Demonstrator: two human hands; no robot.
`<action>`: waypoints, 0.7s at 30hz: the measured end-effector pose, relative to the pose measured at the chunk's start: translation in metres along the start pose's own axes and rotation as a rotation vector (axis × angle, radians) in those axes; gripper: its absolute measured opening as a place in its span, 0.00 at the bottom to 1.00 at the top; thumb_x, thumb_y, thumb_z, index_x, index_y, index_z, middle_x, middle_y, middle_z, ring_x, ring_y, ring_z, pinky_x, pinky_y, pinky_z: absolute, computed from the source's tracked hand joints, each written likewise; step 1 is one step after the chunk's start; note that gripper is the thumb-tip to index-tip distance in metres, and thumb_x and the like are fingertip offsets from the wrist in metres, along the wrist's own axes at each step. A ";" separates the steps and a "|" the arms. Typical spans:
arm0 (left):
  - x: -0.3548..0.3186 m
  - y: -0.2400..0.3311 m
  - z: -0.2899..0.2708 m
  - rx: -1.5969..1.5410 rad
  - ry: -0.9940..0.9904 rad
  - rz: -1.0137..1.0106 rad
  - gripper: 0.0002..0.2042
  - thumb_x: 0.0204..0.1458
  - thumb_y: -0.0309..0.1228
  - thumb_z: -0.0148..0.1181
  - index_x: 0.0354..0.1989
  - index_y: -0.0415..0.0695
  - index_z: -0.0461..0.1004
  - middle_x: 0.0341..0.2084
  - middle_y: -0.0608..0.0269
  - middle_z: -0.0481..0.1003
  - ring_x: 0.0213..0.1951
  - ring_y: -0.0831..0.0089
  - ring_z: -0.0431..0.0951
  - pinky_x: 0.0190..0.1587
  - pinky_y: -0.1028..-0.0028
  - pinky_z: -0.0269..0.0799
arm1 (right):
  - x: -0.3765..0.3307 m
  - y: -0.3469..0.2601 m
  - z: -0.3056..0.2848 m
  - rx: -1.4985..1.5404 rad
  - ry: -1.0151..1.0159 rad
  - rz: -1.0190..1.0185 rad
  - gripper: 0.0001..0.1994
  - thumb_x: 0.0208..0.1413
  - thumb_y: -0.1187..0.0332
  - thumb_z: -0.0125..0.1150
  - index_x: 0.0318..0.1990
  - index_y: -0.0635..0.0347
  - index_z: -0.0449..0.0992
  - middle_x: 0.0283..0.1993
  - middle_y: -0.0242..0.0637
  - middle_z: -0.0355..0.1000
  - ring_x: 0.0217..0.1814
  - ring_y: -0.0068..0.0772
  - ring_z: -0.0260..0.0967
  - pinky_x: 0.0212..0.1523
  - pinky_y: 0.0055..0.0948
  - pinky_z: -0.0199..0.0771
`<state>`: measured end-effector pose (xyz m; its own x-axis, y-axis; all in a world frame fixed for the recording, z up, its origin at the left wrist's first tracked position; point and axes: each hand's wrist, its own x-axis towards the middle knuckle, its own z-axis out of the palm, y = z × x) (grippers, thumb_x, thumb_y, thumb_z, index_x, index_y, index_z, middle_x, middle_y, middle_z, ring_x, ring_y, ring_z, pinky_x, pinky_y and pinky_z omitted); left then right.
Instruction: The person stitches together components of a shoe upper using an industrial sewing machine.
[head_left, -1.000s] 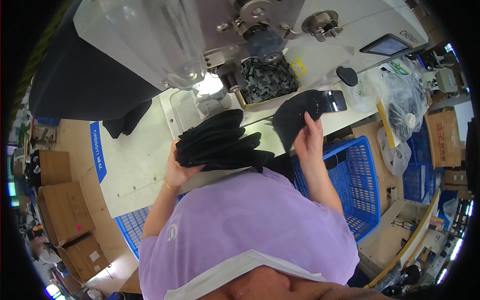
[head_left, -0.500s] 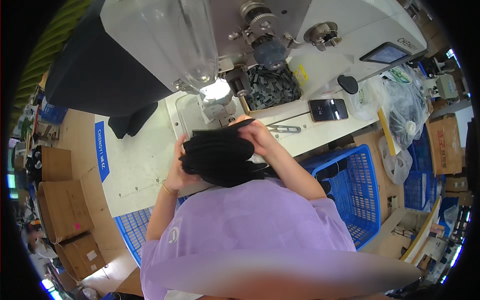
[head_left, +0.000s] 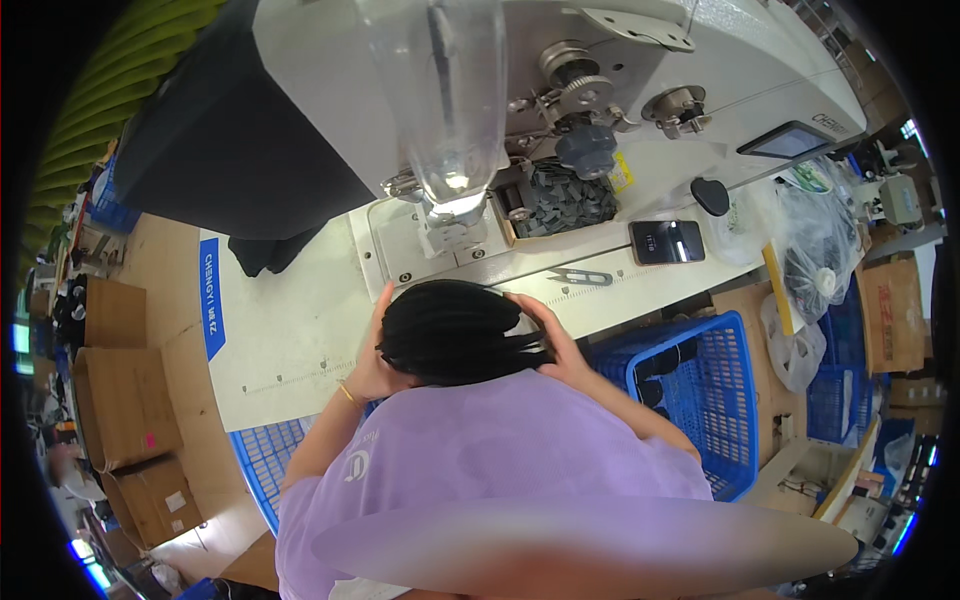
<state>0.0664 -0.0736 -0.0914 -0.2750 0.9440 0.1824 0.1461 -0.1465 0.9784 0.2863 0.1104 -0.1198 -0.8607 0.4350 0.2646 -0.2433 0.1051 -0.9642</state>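
Note:
A thick stack of black fabric pieces (head_left: 450,330) sits at the near edge of the white sewing table (head_left: 300,330), right in front of my lavender shirt. My left hand (head_left: 368,368) grips the stack's left end, with a thin bracelet on the wrist. My right hand (head_left: 545,332) presses on the stack's right side, fingers spread over the top. Behind the stack stands the white sewing machine (head_left: 620,90), with a lit lamp near its needle area (head_left: 450,200).
A tray of black cut pieces (head_left: 565,200), a phone (head_left: 665,242) and thread snips (head_left: 580,277) lie on the table. There is a blue basket (head_left: 705,400) at my right and another (head_left: 255,462) at lower left. Cardboard boxes (head_left: 120,400) stand left, plastic bags (head_left: 810,245) right.
My right hand came in from the right, above the blue basket, with a black piece and joined the stack. Both hands now clasp the bundled stack, closer to my body.

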 end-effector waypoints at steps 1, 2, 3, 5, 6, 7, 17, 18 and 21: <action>0.001 -0.005 0.002 0.260 -0.020 0.081 0.60 0.25 0.17 0.73 0.69 0.44 0.37 0.59 0.56 0.63 0.62 0.65 0.61 0.64 0.61 0.56 | 0.006 0.007 0.012 -0.003 -0.007 0.003 0.38 0.42 0.62 0.59 0.63 0.63 0.57 0.64 0.46 0.60 0.68 0.45 0.53 0.68 0.40 0.46; 0.003 -0.010 0.004 0.525 -0.040 0.160 0.61 0.25 0.18 0.74 0.69 0.45 0.35 0.60 0.56 0.62 0.63 0.65 0.60 0.64 0.59 0.56 | 0.014 0.014 0.024 0.093 0.094 -0.101 0.36 0.42 0.61 0.63 0.61 0.64 0.60 0.63 0.46 0.61 0.67 0.45 0.55 0.68 0.39 0.47; 0.009 0.000 0.010 0.519 -0.032 0.154 0.61 0.25 0.18 0.74 0.69 0.45 0.35 0.60 0.56 0.62 0.63 0.65 0.60 0.64 0.59 0.56 | 0.019 0.018 0.030 0.187 0.195 -0.197 0.34 0.42 0.61 0.66 0.59 0.64 0.63 0.62 0.46 0.62 0.66 0.44 0.56 0.67 0.39 0.49; 0.030 0.034 0.022 -0.927 0.445 -0.473 0.64 0.27 0.26 0.76 0.70 0.49 0.30 0.63 0.57 0.57 0.64 0.64 0.58 0.64 0.56 0.56 | 0.052 0.011 0.014 -0.015 0.128 -0.324 0.33 0.43 0.62 0.67 0.57 0.65 0.64 0.61 0.46 0.63 0.66 0.44 0.57 0.66 0.38 0.51; 0.028 0.020 0.012 -0.923 0.451 -0.472 0.64 0.27 0.26 0.76 0.70 0.49 0.30 0.63 0.57 0.57 0.64 0.64 0.58 0.64 0.56 0.56 | 0.069 0.006 0.006 -0.216 0.046 -0.455 0.31 0.43 0.63 0.68 0.55 0.66 0.65 0.60 0.47 0.64 0.65 0.44 0.59 0.65 0.38 0.53; 0.018 -0.007 -0.007 -0.650 0.336 -0.306 0.63 0.30 0.34 0.76 0.70 0.50 0.29 0.64 0.57 0.54 0.65 0.63 0.57 0.65 0.57 0.56 | 0.075 0.006 0.006 -0.358 0.062 -0.434 0.29 0.50 0.55 0.62 0.55 0.67 0.66 0.58 0.48 0.65 0.63 0.46 0.60 0.63 0.37 0.56; 0.015 -0.035 0.011 -0.628 0.446 0.178 0.46 0.53 0.60 0.47 0.69 0.43 0.33 0.66 0.55 0.50 0.64 0.62 0.57 0.65 0.63 0.54 | 0.067 0.012 0.024 -0.043 0.260 -0.148 0.37 0.54 0.47 0.49 0.64 0.67 0.55 0.65 0.48 0.55 0.69 0.44 0.52 0.67 0.37 0.47; 0.021 -0.023 0.011 -0.681 0.481 0.205 0.42 0.56 0.60 0.42 0.69 0.42 0.37 0.65 0.54 0.52 0.64 0.62 0.58 0.65 0.63 0.54 | 0.069 0.011 0.023 -0.013 0.308 -0.125 0.37 0.53 0.48 0.49 0.64 0.66 0.53 0.66 0.48 0.54 0.69 0.44 0.50 0.67 0.38 0.47; 0.022 -0.024 0.005 -0.283 0.347 -0.123 0.38 0.58 0.57 0.38 0.68 0.40 0.44 0.62 0.51 0.58 0.62 0.60 0.60 0.65 0.64 0.54 | 0.074 -0.003 0.028 -0.170 0.095 -0.235 0.40 0.50 0.52 0.51 0.66 0.67 0.49 0.69 0.48 0.48 0.71 0.45 0.45 0.69 0.40 0.42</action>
<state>0.0611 -0.0478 -0.1117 -0.5827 0.8118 0.0385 -0.1591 -0.1604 0.9742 0.2103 0.1169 -0.0963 -0.7420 0.4622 0.4856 -0.3452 0.3574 -0.8678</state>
